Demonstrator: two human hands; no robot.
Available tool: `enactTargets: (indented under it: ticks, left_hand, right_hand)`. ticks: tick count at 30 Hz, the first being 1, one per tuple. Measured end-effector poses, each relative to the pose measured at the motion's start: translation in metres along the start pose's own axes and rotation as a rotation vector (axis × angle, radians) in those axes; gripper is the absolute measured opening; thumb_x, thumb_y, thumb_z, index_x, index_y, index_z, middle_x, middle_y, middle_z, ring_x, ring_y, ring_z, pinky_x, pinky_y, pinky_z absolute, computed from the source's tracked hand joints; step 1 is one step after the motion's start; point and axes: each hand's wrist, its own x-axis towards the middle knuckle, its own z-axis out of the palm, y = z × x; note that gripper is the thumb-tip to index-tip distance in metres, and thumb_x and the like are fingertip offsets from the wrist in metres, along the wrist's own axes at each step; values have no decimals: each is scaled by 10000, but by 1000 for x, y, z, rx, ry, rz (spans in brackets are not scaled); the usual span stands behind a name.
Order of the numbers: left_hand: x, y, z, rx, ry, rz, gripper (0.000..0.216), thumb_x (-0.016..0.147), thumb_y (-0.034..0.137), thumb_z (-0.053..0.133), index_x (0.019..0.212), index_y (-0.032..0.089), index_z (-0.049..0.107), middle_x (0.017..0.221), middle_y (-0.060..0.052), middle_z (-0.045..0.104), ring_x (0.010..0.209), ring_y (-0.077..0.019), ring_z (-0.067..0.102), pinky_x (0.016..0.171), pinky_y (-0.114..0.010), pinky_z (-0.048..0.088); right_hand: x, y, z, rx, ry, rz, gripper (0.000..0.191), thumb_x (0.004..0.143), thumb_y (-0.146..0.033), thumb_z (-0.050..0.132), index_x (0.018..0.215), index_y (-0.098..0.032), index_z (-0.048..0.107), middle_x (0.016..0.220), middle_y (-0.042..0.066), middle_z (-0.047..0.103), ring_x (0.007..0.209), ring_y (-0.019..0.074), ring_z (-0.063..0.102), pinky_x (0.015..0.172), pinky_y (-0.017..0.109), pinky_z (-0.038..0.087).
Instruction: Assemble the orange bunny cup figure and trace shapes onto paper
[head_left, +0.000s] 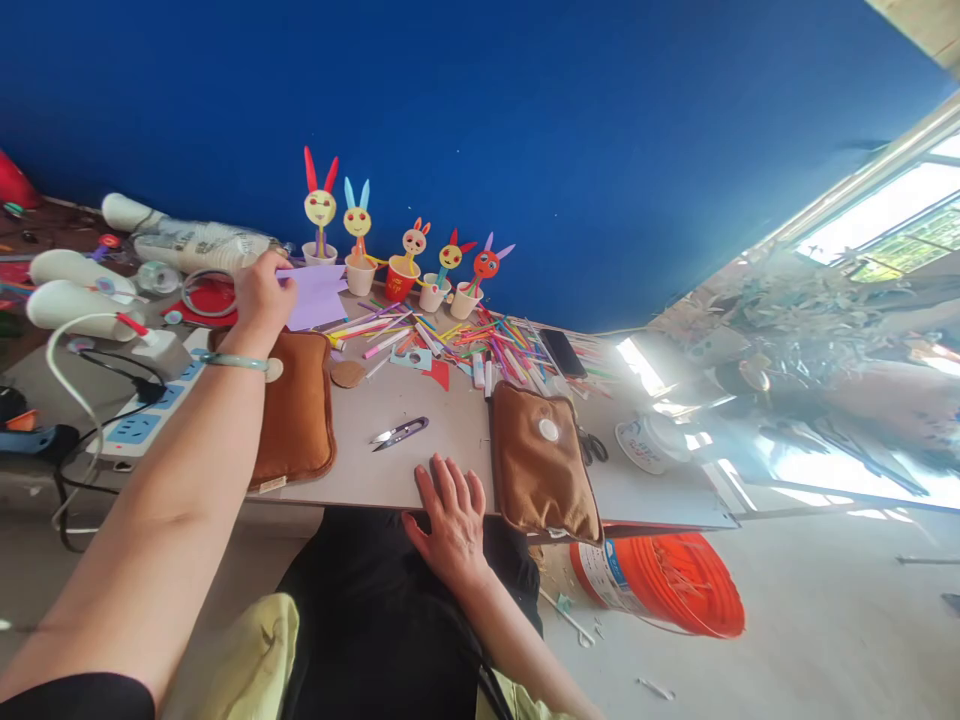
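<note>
1. In the head view, a purple paper (319, 297) is held at the far left part of the tabletop (367, 480), in front of the leftmost cups. Its long axis is laid roughly left to right, with the uneven end pointed right; whether it is raised or rested on the surface cannot be told.
2. The left edge of the paper is pinched in the grip of the left hand (266, 288), which is closed between thumb and curled fingers.
3. The grip of the right hand (454, 525) is opened wide, with fingers spread and fingertips laid at the front edge of the tabletop. Thread snips (401, 433) are placed just beyond these fingertips, blades pointed left.
4. Five rabbit figures (414, 242) are stood upright in cups (401, 284) along the back. Colored sticks and pens (510, 350) are scattered in front of them, with a phone (564, 353) to their right.
5. A left brown pouch (296, 405) and a right brown pouch (544, 460) are laid flat; a power strip (154, 415) is crossed by the left forearm.
6. The tabletop is backed by a blue wall (450, 130). An orange bucket (660, 580) is tipped on its side on the floor (817, 620), and light is let in by a window (892, 230) at right.
</note>
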Motion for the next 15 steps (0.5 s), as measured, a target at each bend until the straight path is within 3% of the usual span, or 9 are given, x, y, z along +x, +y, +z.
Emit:
enactTargets:
  ticks: [7, 11, 15]
  left_hand:
    - [-19, 50, -18, -231, 15, 240, 157, 827, 192, 519, 951, 184, 616, 1023, -67, 698, 944, -199, 645, 908, -317, 485]
    - [-40, 84, -20, -382, -94, 292, 177, 838, 282, 519, 981, 201, 584, 1018, -61, 679, 954, -193, 649, 857, -298, 514]
    - [-60, 97, 7, -535, -319, 262, 180, 811, 335, 568, 937, 207, 552, 911, -35, 654, 822, -165, 625, 745, -275, 520]
  right_hand:
    - [0, -1, -1, -11, -34, 11, 606, 890, -393, 636, 1455, -216, 508, 1525, 133, 505, 1416, 305, 411, 1204, 494, 202]
    - [-1, 0, 1, -1, -35, 14, 610, 889, -382, 635, 1462, -224, 498, 1526, 130, 503, 1414, 303, 415, 1198, 498, 219]
    - [-1, 0, 3, 8, -33, 16, 612, 884, -380, 640, 1459, -222, 500, 1525, 133, 502, 1412, 307, 416, 1196, 504, 224]
